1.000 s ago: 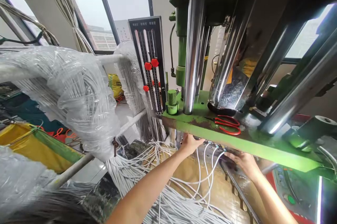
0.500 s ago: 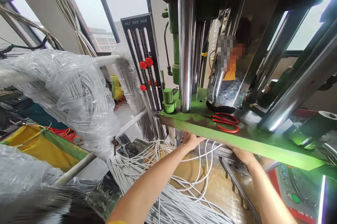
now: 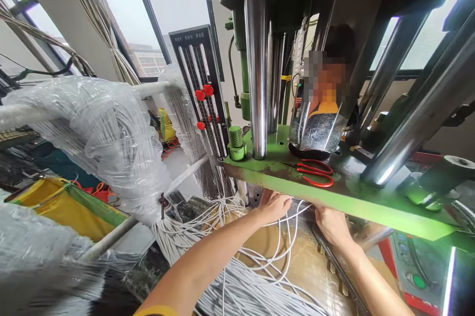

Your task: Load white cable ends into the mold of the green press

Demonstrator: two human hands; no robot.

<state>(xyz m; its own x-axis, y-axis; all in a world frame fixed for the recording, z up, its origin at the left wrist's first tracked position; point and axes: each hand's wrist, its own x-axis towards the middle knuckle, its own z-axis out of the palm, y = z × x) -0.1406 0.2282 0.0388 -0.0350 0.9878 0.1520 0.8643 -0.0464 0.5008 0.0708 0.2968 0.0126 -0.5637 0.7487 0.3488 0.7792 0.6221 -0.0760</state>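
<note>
My left hand [image 3: 273, 205] reaches under the front edge of the green press plate [image 3: 349, 201], fingers curled, with thin white cables [image 3: 287, 234] running up to it. Close to its right, my right hand [image 3: 331, 224] is also tucked under the plate edge; its fingertips are hidden by the plate. The cables loop down from both hands to a thick bundle [image 3: 241, 286] on the tan work surface. What the fingers grip under the plate is hidden.
Red-handled scissors [image 3: 316, 174] lie on the green plate between chrome columns [image 3: 256, 68]. A plastic-wrapped cable bundle [image 3: 96, 132] hangs on a white rail at left. A black gauge panel with red knobs [image 3: 202, 93] stands behind. A person's reflection shows in the polished metal.
My right hand has slid left along the plate's underside, closer to my left hand. The cables between them have bunched nearer together. The view has shifted slightly right.
</note>
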